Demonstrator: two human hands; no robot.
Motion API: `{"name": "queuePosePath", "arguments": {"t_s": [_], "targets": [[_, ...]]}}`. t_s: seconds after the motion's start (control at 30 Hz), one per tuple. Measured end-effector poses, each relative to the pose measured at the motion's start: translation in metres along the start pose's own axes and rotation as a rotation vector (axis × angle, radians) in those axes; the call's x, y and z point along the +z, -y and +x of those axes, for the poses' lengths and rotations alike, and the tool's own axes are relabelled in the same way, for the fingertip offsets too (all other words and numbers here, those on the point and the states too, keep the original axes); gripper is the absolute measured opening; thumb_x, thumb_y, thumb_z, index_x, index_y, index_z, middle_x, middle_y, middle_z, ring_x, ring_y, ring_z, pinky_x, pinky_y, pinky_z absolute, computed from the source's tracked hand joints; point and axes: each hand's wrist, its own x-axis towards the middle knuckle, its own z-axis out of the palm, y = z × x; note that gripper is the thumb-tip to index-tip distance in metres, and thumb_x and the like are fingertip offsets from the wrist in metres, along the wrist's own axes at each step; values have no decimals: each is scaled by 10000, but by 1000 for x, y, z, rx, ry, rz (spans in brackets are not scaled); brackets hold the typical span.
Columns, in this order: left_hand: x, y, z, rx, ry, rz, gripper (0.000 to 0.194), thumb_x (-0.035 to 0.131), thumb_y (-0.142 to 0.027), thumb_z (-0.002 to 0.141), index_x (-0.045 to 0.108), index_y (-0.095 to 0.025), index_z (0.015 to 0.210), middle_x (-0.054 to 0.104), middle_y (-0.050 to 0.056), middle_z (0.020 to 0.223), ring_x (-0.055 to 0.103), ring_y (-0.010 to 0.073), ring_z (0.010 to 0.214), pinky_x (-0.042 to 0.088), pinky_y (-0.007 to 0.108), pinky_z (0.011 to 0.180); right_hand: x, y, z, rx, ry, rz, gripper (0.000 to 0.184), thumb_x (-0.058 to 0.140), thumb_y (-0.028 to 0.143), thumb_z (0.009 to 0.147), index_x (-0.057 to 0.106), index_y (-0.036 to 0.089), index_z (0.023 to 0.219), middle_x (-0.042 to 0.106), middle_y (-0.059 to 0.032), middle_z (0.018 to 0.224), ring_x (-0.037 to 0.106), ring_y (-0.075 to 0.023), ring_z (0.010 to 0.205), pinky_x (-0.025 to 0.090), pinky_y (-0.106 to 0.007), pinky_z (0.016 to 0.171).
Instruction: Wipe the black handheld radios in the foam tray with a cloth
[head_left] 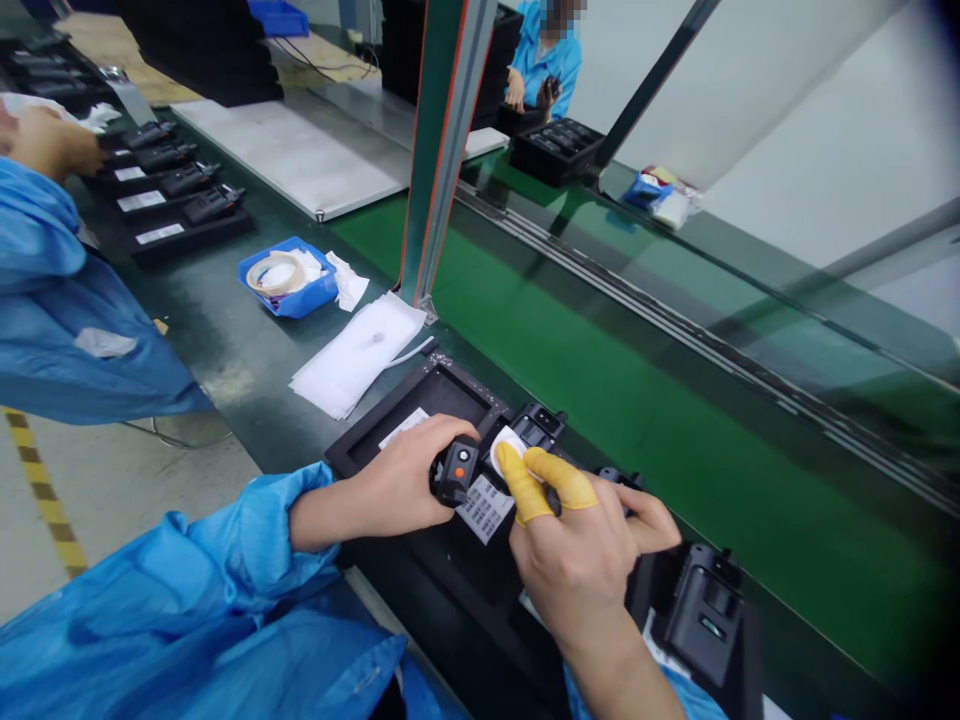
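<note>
My left hand (409, 478) is wrapped round a black two-way radio (456, 470), whose end with an orange button faces up. Yellow finger cots cover two fingers of my right hand (574, 530), which pinches a small white pad (504, 447) just right of the radio. Whether the pad touches the radio I cannot tell. Below both hands lies a black compartment tray (450, 565), with a printed white label sheet (485, 508) in it. Another black radio (538, 425) rests in the tray behind the pad, and one more radio (703, 612) sits at its right end.
A stack of white sheets (360, 355) and a blue bin (289, 280) with a tape roll stand left of the tray. A metal post (442, 160) rises beside the green conveyor belt (637, 400). Co-workers sit at left and across, near more trays of radios (187, 215).
</note>
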Motion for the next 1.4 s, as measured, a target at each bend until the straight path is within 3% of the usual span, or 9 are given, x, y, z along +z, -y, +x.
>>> {"name": "queuePosePath", "arguments": {"t_s": [0.13,0.3,0.47,0.63,0.77,0.93,1.07,1.23,1.4], "targets": [[0,0,1,14,-10,-15,529,591,-63,561,498,-190,1066,588,48,1077,577,217,972,471,336,858,3,5,3,-95,20,87,291,431,49,830,645,224,919,676,2,883,548,-109,772,260,-366,828],[-1,-1,1,-16,15,-2,539,586,-52,543,512,-175,1062,590,40,1030,579,209,931,473,331,835,7,2,6,6,30,-6,322,432,31,819,653,218,960,678,-17,886,525,-110,714,247,-374,817],[-2,-2,0,-4,-9,-21,522,576,-48,549,505,-183,1049,584,37,1067,574,224,979,463,335,869,5,4,7,-80,29,94,311,405,56,848,645,228,945,680,-1,882,534,-101,734,246,-366,832],[-1,0,0,-17,11,-18,562,569,-45,531,509,-188,1071,587,37,1056,571,208,961,463,324,856,4,2,9,7,23,14,320,426,31,817,651,215,952,679,-15,882,520,-105,711,240,-368,817],[-1,1,1,7,3,-38,526,578,-52,533,511,-186,1038,588,42,1064,569,215,979,457,329,874,5,4,8,-84,30,105,321,415,33,822,650,223,931,679,4,875,533,-105,749,243,-369,836],[-2,1,0,-15,22,-12,560,577,-61,534,512,-190,1075,589,35,1047,572,205,941,464,325,847,5,2,8,-1,26,31,300,442,34,808,656,219,905,679,0,885,519,-98,711,244,-366,821],[-1,1,0,9,6,-22,513,577,-68,541,515,-189,1036,590,42,1058,575,218,970,462,335,866,4,5,8,-92,27,107,336,421,27,815,655,230,946,684,6,884,530,-101,743,252,-362,824],[0,-1,1,-12,12,-8,561,560,-56,530,515,-193,1073,594,39,1053,578,211,961,468,333,858,4,3,5,6,44,18,313,448,43,806,661,236,931,686,2,914,521,-101,722,246,-374,835],[-1,-1,2,-5,5,-3,553,570,-54,533,515,-184,1068,594,49,1070,576,219,978,463,343,876,4,2,2,-51,46,79,300,449,59,817,663,232,935,686,1,924,539,-104,750,246,-371,826]]}}
